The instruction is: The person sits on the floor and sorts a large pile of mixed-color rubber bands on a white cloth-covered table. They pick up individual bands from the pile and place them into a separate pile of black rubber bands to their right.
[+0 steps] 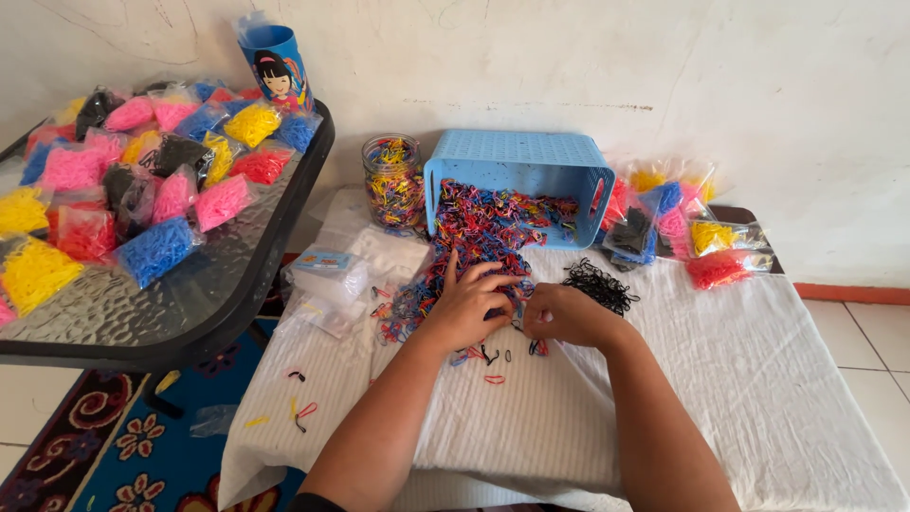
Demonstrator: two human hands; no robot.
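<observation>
Blue basket lies tipped at 12 o'clock so the mixed rubber bands spill within reach. Left hand spreads loose fingers over them; right hand curls, pinching bands, black pile at 1 o'clock.

matt ribbed white cloth, glossy plastic basket, textured glass tabletop

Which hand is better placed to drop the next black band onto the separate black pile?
Probably the right hand: it lies just beside the black pile, while the left hand rests on the mixed bands, farther away.
</observation>
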